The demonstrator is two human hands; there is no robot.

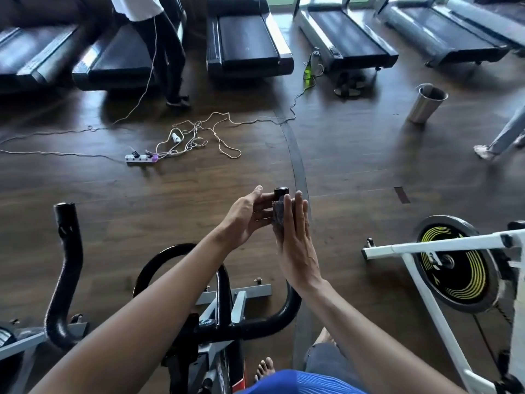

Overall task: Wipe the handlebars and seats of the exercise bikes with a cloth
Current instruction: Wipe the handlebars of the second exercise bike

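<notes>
Dark wooden floor (85, 194) is being lined by treadmills (247, 38) along the frame's top. At centre, a dark cloth (279, 216) is being pressed against the handlebar (281, 191) end by the flat, straight-fingered right hand (295, 245). The bar is being touched by the loosely spread left hand (247, 217), both forearms being stretched forward.

The person wore a bright blue ribbed garment (292, 383) and grey-blue trousers (324, 362) over the knee. The left hand (247, 220), right hand (295, 251) and both forearms (136, 331) were bare, and one foot (265, 368) was bare too.
</notes>
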